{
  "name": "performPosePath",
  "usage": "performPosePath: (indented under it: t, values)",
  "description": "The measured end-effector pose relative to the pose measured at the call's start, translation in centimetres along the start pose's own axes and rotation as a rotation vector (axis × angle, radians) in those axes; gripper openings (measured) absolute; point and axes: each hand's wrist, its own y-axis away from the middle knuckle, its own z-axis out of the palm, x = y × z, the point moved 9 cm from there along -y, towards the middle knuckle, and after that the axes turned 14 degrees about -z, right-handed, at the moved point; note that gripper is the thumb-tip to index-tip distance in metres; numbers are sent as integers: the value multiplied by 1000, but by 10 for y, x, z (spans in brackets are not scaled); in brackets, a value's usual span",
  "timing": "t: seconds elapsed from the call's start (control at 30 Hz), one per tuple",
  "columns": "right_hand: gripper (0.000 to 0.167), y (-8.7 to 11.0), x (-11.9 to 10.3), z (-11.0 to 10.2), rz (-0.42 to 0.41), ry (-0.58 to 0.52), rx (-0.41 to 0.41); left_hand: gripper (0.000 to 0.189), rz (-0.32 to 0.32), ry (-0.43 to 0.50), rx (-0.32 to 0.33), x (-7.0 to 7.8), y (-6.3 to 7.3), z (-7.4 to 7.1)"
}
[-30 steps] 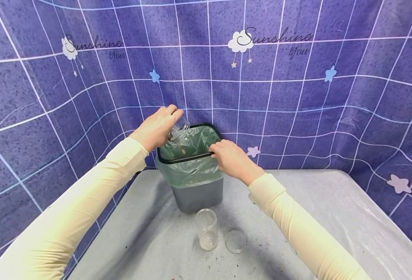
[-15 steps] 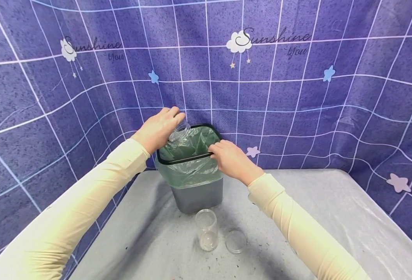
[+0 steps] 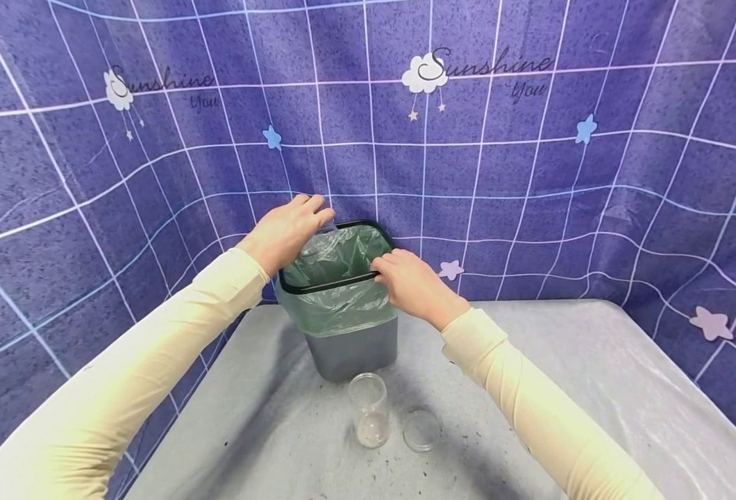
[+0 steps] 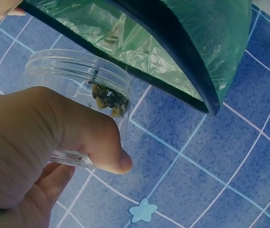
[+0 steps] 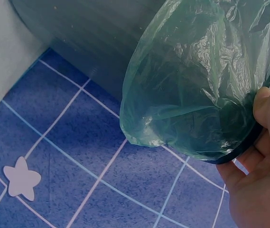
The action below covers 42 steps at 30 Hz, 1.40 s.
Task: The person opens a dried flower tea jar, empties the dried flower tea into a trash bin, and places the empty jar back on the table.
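A clear plastic jar [image 4: 78,76] is gripped in my left hand [image 3: 287,232], tilted over the left part of the bin's opening. In the left wrist view a small brownish clump [image 4: 108,99] clings inside the jar near its mouth. The grey trash bin [image 3: 352,351] has a black rim [image 3: 337,283] and a green plastic liner [image 3: 337,309] folded over its outside. My right hand [image 3: 414,285] pinches the rim and liner at the bin's right corner, thumb on one side and fingers on the other, as the right wrist view shows.
In front of the bin, a second clear jar [image 3: 370,410] stands without a lid on the grey table [image 3: 530,361]. Beside it lies a round clear lid [image 3: 421,430]. Dark crumbs are scattered around them. A purple grid-patterned curtain [image 3: 499,167] hangs behind the table.
My left hand has dipped slightly and tipped the jar further toward the bin. Bits seen at the jar's mouth a second ago no longer show in the head view. My right hand keeps its hold.
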Motion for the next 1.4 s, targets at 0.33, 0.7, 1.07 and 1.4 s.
performPosePath:
  t: [0.33,0.7,1.07,1.4]
  values:
    - [5,-1,-1,-2,-9,-12,7,29,15,-26,-18,2,-4,6]
    - [6,-2,0,-2,3,-19,-10,30,35,-153,-59,16,-7,15]
    - [6,-2,0,0,4,-19,-13,31,20,-141,-109,17,-3,16]
    - [6,-1,0,0,5,-20,-15,53,-63,-18,-202,0,-10,16]
